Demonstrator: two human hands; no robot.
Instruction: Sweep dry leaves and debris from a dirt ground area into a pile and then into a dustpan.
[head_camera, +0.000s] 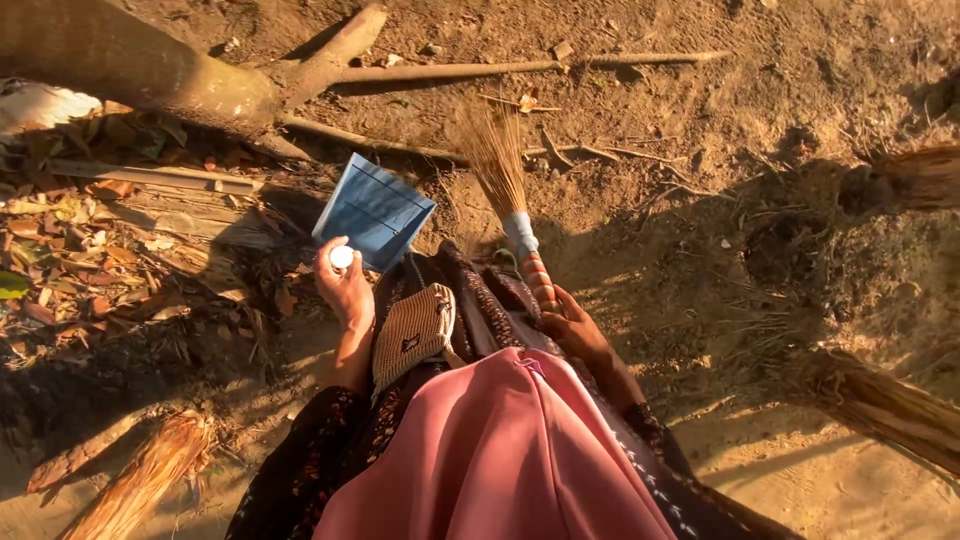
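The left hand (345, 285) was closed on the near edge of a blue dustpan (373, 212), thumb on top with its pale nail catching the sun, the other fingers curled out of sight beneath. The pan stretched up and away from those fingers, tilted over the ground, and whether anything lay in it could not be told, since its face was ribbed, shaded and slightly blurred. Just below the wrist, a small woven pouch (414, 330) hung against the dark patterned dress (480, 300); its flap was shut and its contents were hidden.

The right hand (573, 325) was wrapped around the handle of a straw broom (505, 190), fingers closed over the orange-banded grip. Beyond the fingertips came a pale binding, then the fanned bristles, which spread toward the dirt (700, 130) near thin roots (480, 70). The lower end of the handle was lost inside the fist.

Left of the left hand's fingers, dry leaves (70, 240) and planks (150, 175) lay heaped in shade. A tree trunk (130, 65) ran across the far side and was cut off by the picture's edge. A pink cloth (500, 450) covered the person's front and hid both feet. Husks (140, 480) at the bottom and right edge were only partly in view
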